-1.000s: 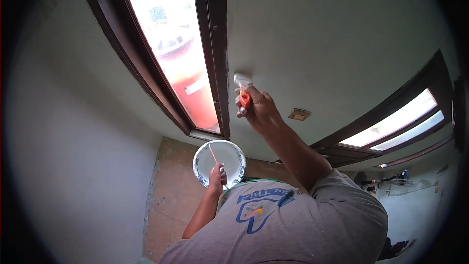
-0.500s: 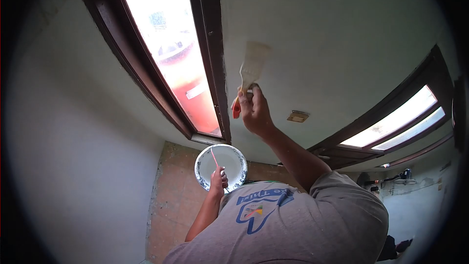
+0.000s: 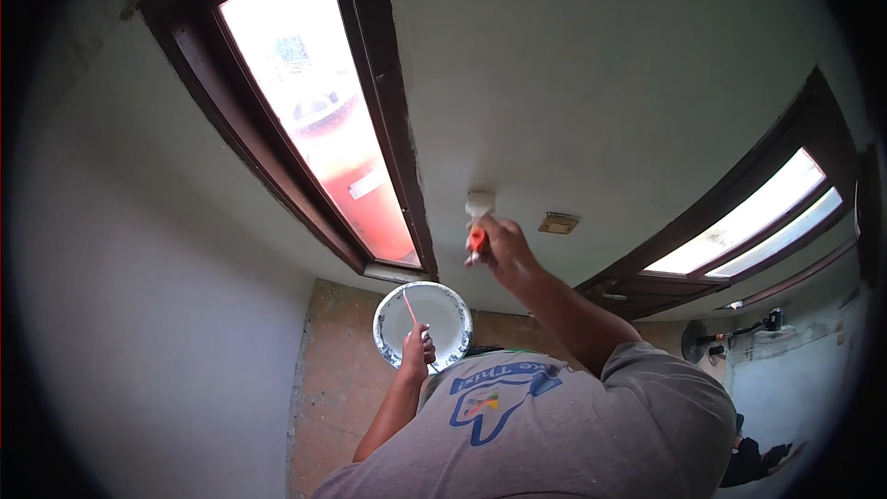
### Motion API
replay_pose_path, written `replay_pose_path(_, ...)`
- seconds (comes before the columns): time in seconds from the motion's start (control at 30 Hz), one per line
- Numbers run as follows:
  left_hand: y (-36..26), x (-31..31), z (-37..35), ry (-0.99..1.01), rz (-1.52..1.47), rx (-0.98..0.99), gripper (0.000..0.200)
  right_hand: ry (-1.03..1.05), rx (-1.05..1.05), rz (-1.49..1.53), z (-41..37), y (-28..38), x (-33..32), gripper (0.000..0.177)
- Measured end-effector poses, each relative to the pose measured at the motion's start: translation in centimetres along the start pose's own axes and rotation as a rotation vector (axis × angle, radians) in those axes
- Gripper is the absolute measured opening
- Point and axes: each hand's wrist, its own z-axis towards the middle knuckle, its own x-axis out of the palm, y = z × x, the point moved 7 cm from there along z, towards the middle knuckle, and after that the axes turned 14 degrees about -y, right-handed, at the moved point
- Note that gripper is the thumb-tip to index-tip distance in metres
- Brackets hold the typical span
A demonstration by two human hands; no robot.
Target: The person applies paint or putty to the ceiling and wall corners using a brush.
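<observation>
A paintbrush (image 3: 479, 206) with pale bristles and an orange-red handle is gripped in my right hand (image 3: 505, 248). Its bristles point up and lie at or close to the pale wall (image 3: 591, 65); contact is hard to confirm. Lower down, my left hand (image 3: 418, 349) is closed around the pinkish handle (image 3: 409, 306) of a white bucket (image 3: 379, 325). Dark paint-like smudges mark the bucket's rim. The bucket hangs in front of my body, and its contents are hard to make out.
A dark-framed window (image 3: 393, 129) rises left of the brush. A small wall plate (image 3: 559, 223) sits right of my right hand, with another dark-framed window (image 3: 739, 222) beyond it. Tiled floor (image 3: 337, 360) shows below. A dark-clothed person (image 3: 753, 462) is partly visible at lower right.
My right hand has come down along the wall with the paintbrush, from high beside the window to nearer the bucket. My left hand still holds the bucket.
</observation>
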Motion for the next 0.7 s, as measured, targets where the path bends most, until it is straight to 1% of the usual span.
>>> replay_pose_path(0.03,0.2,0.1,-0.1,0.002,0.003,-0.004,0.034,0.024,-0.002,0.054,-0.8,3.1,0.7,0.021)
replay_pose_path(0.1,0.0,0.2,-0.4,0.002,0.002,-0.008,0.033,0.1,-0.086,0.023,-4.2,9.5,2.6,0.023)
replay_pose_path(0.17,0.3,0.2,-0.5,0.008,0.012,-0.008,0.033,0.203,-0.242,0.055,-7.7,14.2,4.3,0.024)
replay_pose_path(0.2,0.3,0.1,-0.6,0.014,0.018,-0.002,0.032,0.2,-0.242,0.059,-8.8,15.1,4.3,0.024)
replay_pose_path(0.27,0.3,0.4,-0.8,-0.022,0.026,0.021,0.034,0.31,-0.415,0.016,-10.9,18.2,5.6,0.024)
replay_pose_path(0.3,0.7,0.6,-0.7,0.052,-0.005,-0.045,0.035,0.268,-0.478,-0.072,-12.2,18.7,5.9,0.022)
replay_pose_path(0.33,0.8,0.7,-0.2,0.052,-0.053,-0.08,0.036,0.267,-0.516,-0.065,-13.4,18.9,5.9,0.022)
replay_pose_path(0.37,0.4,0.8,-0.3,0.029,-0.02,-0.055,0.037,0.276,-0.733,-0.149,-15.0,19.3,5.8,0.022)
replay_pose_path(0.4,-0.1,1.3,-0.4,0.053,-0.014,-0.029,0.037,0.281,-0.949,-0.234,-16.3,19.5,5.7,0.022)
replay_pose_path(0.43,-0.3,1.5,-0.5,0.058,-0.016,-0.036,0.039,0.283,-0.978,-0.227,-16.4,19.1,5.3,0.022)
replay_pose_path(0.5,-0.5,1.9,0.1,0.058,-0.016,-0.032,0.04,0.233,-0.958,-0.256,-13.9,16.5,3.4,0.02)
replay_pose_path(0.57,-0.9,2.3,-0.5,0.032,0.063,-0.02,0.046,0.109,-0.736,-0.216,-10.0,12.7,1.2,0.016)
replay_pose_path(0.6,-1.1,2.7,-0.6,0.039,0.06,-0.01,0.046,0.04,-0.703,-0.303,-7.5,9.8,-0.7,0.016)
replay_pose_path(0.63,-1.2,3.0,-0.7,0.055,0.062,-0.012,0.046,-0.002,-0.853,-0.432,-5.9,7.0,-2.5,0.017)
replay_pose_path(0.67,-1.4,3.1,-0.8,0.068,0.065,-0.014,0.046,0.007,-0.727,-0.437,-4.8,3.7,-4.3,0.019)
replay_pose_path(0.7,-1.5,3.2,-0.6,0.066,0.077,-0.012,0.046,-0.027,-0.74,-0.523,-3.9,0.6,-6.2,0.022)
